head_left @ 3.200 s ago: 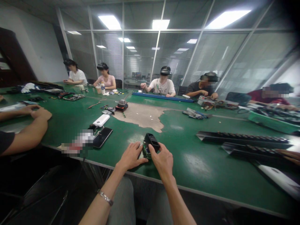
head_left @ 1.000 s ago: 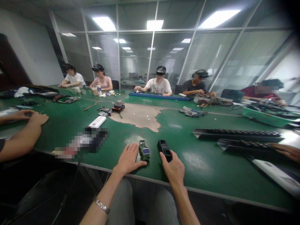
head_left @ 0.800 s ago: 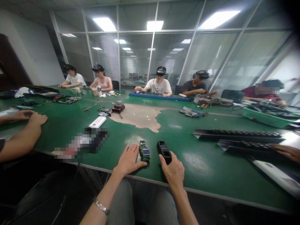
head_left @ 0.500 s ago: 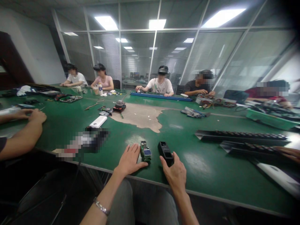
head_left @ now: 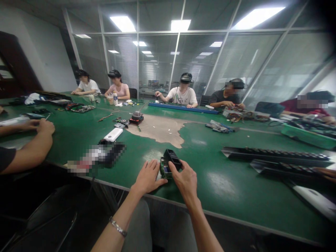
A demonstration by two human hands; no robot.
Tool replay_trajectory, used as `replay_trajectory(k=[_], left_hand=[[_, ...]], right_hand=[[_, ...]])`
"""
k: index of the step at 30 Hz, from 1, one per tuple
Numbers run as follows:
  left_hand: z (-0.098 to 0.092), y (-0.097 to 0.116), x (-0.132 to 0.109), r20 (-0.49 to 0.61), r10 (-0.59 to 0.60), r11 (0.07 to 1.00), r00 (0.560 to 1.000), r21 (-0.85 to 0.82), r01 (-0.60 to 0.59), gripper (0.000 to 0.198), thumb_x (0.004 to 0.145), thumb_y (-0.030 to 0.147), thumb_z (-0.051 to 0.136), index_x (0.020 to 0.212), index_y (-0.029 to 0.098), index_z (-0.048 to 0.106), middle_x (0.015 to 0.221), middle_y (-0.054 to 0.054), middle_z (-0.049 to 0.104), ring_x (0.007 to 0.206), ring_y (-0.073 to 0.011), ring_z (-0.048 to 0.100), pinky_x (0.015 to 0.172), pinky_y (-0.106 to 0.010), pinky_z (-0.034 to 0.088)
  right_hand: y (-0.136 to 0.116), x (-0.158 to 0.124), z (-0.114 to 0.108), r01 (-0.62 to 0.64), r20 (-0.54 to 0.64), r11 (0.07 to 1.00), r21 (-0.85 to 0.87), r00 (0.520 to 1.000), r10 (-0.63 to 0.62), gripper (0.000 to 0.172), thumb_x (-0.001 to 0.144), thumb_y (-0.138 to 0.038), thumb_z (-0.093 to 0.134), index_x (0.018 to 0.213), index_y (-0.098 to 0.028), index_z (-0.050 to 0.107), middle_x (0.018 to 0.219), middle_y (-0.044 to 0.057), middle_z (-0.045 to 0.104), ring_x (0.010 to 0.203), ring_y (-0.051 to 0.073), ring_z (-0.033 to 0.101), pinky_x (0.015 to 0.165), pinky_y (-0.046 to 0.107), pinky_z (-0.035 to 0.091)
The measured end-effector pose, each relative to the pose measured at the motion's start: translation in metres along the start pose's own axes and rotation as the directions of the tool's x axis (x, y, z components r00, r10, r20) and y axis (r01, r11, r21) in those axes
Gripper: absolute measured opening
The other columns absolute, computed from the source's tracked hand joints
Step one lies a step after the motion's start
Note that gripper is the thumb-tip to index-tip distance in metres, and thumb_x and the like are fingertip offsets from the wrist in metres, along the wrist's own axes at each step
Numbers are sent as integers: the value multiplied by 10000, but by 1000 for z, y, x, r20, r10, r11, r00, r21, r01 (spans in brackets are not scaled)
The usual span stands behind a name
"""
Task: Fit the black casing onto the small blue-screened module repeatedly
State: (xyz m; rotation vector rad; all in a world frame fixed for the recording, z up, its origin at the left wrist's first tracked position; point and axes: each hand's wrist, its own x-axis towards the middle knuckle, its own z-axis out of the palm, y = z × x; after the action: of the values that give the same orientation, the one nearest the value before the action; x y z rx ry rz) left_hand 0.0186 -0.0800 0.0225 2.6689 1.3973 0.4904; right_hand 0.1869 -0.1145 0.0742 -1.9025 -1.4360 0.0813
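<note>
A small green circuit board assembly (head_left: 165, 170) with a screen lies on the green table (head_left: 210, 157) near its front edge. My left hand (head_left: 149, 176) rests flat just left of it, fingers spread, thumb by its lower end. In my right hand (head_left: 183, 176) is a black plastic case (head_left: 172, 157), gripped between thumb and fingers. The case is tilted over the upper right part of the board and hides some of it. Whether the two touch cannot be made out.
Beyond my left hand lie a white power bank (head_left: 113, 134) and a red-and-black device (head_left: 136, 118) beside brown paper (head_left: 157, 129). Black metal channels (head_left: 262, 154) lie right. A co-worker's hands (head_left: 46, 127) are at the left; several people sit around the table.
My right hand has brought the black case left, from beside the circuit board to over its upper right part. My left hand has stayed beside the board.
</note>
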Motion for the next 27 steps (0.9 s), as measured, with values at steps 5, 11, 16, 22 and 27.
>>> replay_trajectory(k=[5, 11, 16, 22, 27], left_hand=[[-2, 0, -2, 3, 3, 1000, 1000, -6, -3, 850, 848, 749, 295, 1455, 154, 307, 1513, -132, 324, 1410, -298, 246, 1153, -481, 170], [-2, -1, -3, -1, 9, 1000, 1000, -6, -9, 839, 860, 734, 285, 1458, 145, 297, 1508, -138, 329, 1408, -292, 247, 1151, -471, 178], [3, -4, -2, 7, 18, 1000, 1000, 10, -18, 858, 857, 713, 317, 1469, 114, 265, 1517, -153, 306, 1413, -295, 236, 1157, -464, 162], [8, -6, -2, 17, 9, 1000, 1000, 17, -10, 864, 840, 676, 369, 1480, 112, 230, 1536, -153, 262, 1425, -296, 211, 1164, -464, 130], [7, -6, -2, 35, 15, 1000, 999, 5, -16, 870, 833, 661, 401, 1487, 121, 209, 1544, -148, 240, 1431, -289, 197, 1168, -458, 115]], right_hand=[[-20, -5, 2, 26, 72, 987, -159, 997, -14, 470, 841, -555, 477, 1060, -176, 648, 867, 110, 703, 832, 244, 657, 745, 314, 418], [-27, -17, 2, 104, 87, 960, -259, 993, -84, 409, 846, -505, 501, 1067, -183, 622, 863, 102, 703, 859, 257, 653, 799, 349, 390], [-20, -25, 7, 80, 98, 958, -274, 994, -55, 416, 834, -487, 528, 1102, -176, 595, 890, 111, 703, 884, 262, 651, 825, 363, 382], [-5, -38, 19, 88, 112, 958, -273, 992, -59, 408, 840, -466, 530, 1126, -178, 573, 903, 103, 699, 902, 264, 649, 820, 356, 385], [2, -41, 25, 92, 79, 968, -235, 994, -75, 541, 838, -520, 522, 1231, -148, 511, 1005, 122, 686, 965, 272, 635, 820, 342, 396]])
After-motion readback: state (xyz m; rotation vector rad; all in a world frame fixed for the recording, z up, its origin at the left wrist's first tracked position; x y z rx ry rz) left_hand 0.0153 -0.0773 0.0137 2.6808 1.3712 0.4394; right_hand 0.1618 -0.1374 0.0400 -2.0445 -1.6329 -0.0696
